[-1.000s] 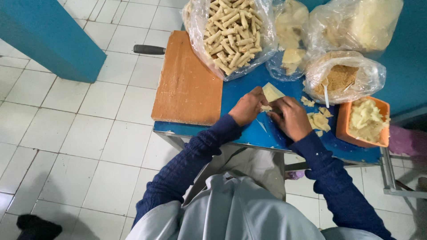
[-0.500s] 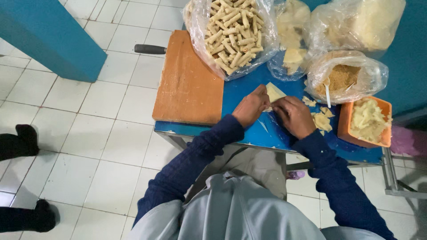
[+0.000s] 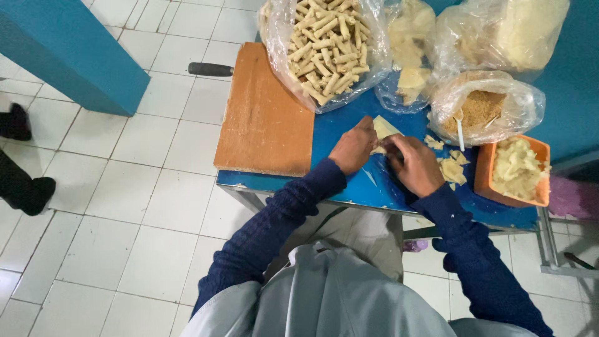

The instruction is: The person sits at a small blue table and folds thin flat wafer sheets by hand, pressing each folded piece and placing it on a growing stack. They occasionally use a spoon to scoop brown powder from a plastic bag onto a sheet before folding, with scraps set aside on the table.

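Centrally, the left hand [image 3: 353, 148] and right hand [image 3: 412, 163] meet on the blue desk [image 3: 349, 181], both apparently pinching a pale pastry sheet [image 3: 383, 130] between them. Beyond lies a bag of rolls [image 3: 327, 47]; a wooden board [image 3: 265, 115] sits left.

White tiled floor [image 3: 125, 206] (grey grout), blue table [image 3: 349, 187], teal wall panel [image 3: 68, 56], metal table frame [image 3: 549, 249]

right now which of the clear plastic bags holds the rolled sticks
The clear plastic bag of pale rolled sticks, at the far left of the row, beside the brown wooden board. The other bags hold flat sheets, crumbs or a pale mass.
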`<state>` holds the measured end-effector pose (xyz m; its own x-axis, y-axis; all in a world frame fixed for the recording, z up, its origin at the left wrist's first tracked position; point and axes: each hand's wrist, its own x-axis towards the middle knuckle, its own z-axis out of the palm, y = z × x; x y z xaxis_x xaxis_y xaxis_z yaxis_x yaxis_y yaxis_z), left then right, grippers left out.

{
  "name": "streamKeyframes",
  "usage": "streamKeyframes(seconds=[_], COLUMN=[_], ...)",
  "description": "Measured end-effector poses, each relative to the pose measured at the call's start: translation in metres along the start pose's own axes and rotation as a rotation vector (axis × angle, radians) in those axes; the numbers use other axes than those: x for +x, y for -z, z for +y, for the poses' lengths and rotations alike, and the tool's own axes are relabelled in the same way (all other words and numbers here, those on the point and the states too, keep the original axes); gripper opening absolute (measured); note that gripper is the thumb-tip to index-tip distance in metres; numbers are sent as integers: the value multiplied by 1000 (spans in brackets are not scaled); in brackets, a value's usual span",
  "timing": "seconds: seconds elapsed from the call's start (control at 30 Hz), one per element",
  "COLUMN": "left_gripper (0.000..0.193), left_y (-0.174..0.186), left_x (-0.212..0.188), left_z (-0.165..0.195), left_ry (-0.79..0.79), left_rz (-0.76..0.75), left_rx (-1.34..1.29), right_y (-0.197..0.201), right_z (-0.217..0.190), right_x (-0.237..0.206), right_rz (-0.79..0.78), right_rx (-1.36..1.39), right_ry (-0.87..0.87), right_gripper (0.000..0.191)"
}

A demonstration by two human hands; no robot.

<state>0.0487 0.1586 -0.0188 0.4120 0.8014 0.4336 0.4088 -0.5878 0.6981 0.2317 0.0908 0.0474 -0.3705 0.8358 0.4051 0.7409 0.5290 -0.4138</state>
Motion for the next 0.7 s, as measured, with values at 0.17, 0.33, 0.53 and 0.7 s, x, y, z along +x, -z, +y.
streamKeyframes(seconds=[0.17, 0.33, 0.53, 0.7], left_gripper=[5, 6, 5, 6], left_y=[0, 0, 0, 0], left_x=[2, 1, 2, 2], left_z=[-1, 0, 1, 1], left_ry=[10, 30, 46, 32], left_rz=[-13, -24, -17, -5], left_rx=[-8, -20, -13, 11], right_y=[-5, -12, -10, 7], right_z=[-1, 0, -2, 2], right_x=[-2, -5, -11, -14], right_rz=[116, 152, 111, 24], right_rx=[-161, -206, -226, -118], right_ry=[171, 196, 173, 225], right_gripper=[20, 15, 19, 22])
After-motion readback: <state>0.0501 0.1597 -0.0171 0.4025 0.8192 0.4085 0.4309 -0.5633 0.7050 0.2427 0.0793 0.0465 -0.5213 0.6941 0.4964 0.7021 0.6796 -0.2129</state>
